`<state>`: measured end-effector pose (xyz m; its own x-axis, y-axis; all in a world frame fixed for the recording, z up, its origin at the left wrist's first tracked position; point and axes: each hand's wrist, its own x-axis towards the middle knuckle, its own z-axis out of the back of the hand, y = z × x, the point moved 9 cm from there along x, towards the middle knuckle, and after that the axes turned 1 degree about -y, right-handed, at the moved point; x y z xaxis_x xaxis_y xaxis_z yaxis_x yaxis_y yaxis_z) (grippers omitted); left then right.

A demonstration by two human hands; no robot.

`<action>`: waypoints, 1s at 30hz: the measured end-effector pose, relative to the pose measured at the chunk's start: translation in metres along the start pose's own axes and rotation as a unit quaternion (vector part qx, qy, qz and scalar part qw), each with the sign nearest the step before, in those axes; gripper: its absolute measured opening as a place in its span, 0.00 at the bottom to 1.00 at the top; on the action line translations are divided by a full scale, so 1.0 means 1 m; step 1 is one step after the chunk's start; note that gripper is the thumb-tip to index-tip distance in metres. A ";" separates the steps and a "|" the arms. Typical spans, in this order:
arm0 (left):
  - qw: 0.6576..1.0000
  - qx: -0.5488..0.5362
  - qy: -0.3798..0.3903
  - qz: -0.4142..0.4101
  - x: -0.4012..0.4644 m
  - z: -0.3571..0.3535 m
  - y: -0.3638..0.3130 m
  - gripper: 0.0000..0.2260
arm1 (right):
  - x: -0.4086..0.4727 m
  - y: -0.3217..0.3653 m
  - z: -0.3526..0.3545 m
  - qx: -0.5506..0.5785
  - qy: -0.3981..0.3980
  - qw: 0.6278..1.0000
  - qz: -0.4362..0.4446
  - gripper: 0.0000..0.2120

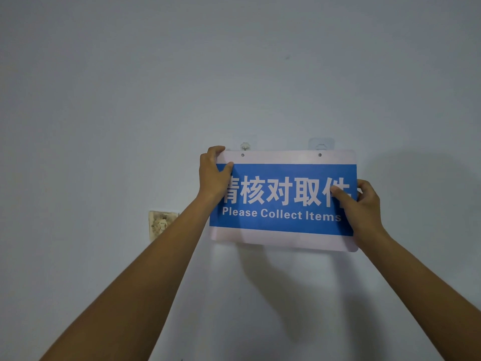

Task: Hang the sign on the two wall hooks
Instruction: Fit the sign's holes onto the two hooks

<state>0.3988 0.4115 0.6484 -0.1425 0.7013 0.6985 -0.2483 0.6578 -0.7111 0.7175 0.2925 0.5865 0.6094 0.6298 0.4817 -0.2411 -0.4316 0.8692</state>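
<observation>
Two bare arms are reaching up from the bottom of the frame. Left hand [213, 175] is pinching the sign's [283, 199] top left corner, thumb in front. Right hand [361, 204] is pinching its right edge. Right of the middle of the frame, the sign is sitting just under the two hooks [245, 146] [321, 146]. Its two small holes [242, 155] are lying below the hooks, so it isn't hanging yet. Lifting it on is left.
</observation>
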 end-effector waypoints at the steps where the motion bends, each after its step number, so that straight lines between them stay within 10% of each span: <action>1: 1.000 -0.001 0.000 -0.002 0.001 0.000 -0.001 0.16 | 0.001 0.000 0.000 0.000 -0.001 1.000 0.001 0.19; 30: 1.000 -0.004 0.004 0.000 0.009 -0.010 0.003 0.15 | 0.008 -0.008 -0.002 -0.011 -0.005 1.000 -0.010 0.18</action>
<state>0.4063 0.4224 0.6521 -0.1359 0.7035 0.6976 -0.2409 0.6595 -0.7120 0.7225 0.3022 0.5841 0.6217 0.6311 0.4638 -0.2450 -0.4057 0.8805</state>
